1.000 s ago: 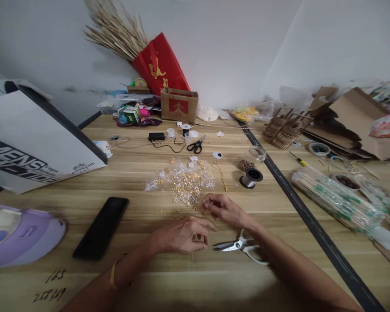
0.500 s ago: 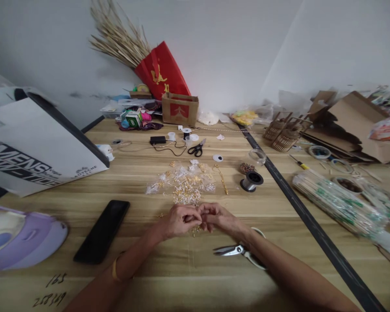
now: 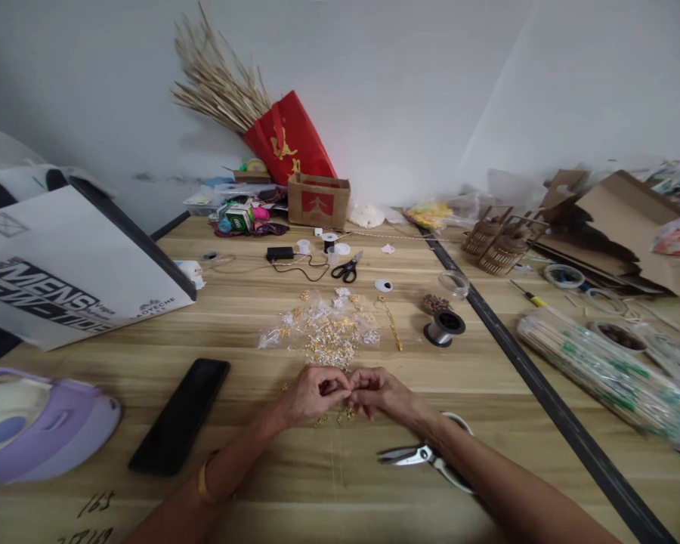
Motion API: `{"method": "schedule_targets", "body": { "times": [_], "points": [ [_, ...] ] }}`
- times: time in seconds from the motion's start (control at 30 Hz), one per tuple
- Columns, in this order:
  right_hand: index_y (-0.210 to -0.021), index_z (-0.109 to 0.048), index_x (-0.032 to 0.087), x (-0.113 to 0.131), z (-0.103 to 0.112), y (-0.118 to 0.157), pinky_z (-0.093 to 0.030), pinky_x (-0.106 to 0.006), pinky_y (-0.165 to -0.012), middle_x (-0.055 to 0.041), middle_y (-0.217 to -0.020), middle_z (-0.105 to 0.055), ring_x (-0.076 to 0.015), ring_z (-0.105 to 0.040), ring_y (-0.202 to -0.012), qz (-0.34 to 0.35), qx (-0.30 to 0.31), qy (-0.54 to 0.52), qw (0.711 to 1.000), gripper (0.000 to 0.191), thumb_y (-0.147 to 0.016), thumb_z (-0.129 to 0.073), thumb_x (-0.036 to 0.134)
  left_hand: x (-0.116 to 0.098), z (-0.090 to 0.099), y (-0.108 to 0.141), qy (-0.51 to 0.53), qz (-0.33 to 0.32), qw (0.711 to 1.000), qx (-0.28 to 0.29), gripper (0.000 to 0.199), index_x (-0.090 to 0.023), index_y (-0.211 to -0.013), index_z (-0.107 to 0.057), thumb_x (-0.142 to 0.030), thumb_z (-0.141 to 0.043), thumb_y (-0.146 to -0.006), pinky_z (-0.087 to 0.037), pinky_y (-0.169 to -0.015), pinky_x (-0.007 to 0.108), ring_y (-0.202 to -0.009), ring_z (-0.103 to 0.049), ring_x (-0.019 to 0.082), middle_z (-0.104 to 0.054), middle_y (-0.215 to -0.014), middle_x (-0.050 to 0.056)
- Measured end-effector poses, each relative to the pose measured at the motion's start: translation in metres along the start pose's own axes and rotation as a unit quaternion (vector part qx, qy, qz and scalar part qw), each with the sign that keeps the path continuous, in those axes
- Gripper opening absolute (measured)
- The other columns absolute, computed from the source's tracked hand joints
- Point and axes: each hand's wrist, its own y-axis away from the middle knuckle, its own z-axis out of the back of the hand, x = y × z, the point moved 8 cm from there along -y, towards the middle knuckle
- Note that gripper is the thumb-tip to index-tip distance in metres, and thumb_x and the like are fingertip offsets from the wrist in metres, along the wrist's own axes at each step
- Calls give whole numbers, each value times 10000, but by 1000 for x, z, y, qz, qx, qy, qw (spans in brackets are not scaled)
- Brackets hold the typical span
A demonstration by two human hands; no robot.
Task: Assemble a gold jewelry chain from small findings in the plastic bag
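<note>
My left hand [image 3: 316, 393] and my right hand [image 3: 378, 390] meet at the fingertips just above the table, both closed in a pinch. Whatever sits between the fingers is too small to make out. Small gold pieces [image 3: 343, 415] show just below the hands, and a faint thin line runs down the wood beneath them. Beyond the fingers lies a pile of gold and silver jewellery bits [image 3: 333, 332] on clear plastic bags. Silver-bladed scissors [image 3: 411, 455] rest partly under my right forearm. To the right of the pile lies a gold chain [image 3: 391, 321].
A black phone [image 3: 180, 415] and a purple and white appliance [image 3: 51, 423] lie at left, near a white box [image 3: 79, 264]. Black scissors [image 3: 347, 268] and a wire spool [image 3: 444, 327] stand farther back. Bagged sticks [image 3: 601, 370] lie at right.
The whole scene sits slightly lower and farther right as my view shifts. My hands stay pinched together, and the fingers of both have shifted a little. More gold pieces show below them.
</note>
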Motion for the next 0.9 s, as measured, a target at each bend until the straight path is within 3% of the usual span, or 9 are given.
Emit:
{"method": "schedule_targets", "body": {
  "times": [0.27, 0.6, 0.7, 0.9],
  "points": [
    [-727, -576, 150, 3, 6, 0, -352, -165, -388, 41, -560, -524, -59, -442, -432, 11, -57, 71, 996, 333, -675, -701, 455, 9, 2, -2, -2, 23, 1000, 3, 125, -114, -689, -657, -190, -573, -743, -283, -461, 172, -483, -360, 63, -428, -514, -46],
    [-735, -552, 141, 14, 6, 6, -283, -204, -499, 39, -586, -439, -79, -368, -534, 92, -103, 193, 972, 302, -821, -569, 431, 21, 3, -4, 11, 57, 998, 12, 98, -117, -695, -636, -175, -567, -733, -299, -474, 174, -500, -383, 68, -455, -532, -40],
    [-748, -554, 139, 18, 8, 9, -288, -207, -514, 30, -606, -444, -88, -376, -560, 108, -116, 218, 963, 312, -847, -538, 434, 24, 9, -5, 27, 52, 998, -11, 104, -120, -687, -616, -200, -575, -740, -321, -491, 173, -513, -402, 71, -478, -548, -36],
    [-770, -561, 154, 21, 11, 9, -306, -215, -519, 11, -639, -487, -104, -410, -577, 129, -118, 238, 955, 278, -865, -525, 413, 38, 30, -9, 47, 71, 990, -116, 141, -122, -715, -597, -248, -570, -774, -399, -555, 192, -576, -492, 96, -553, -609, -7]
  ]
}}
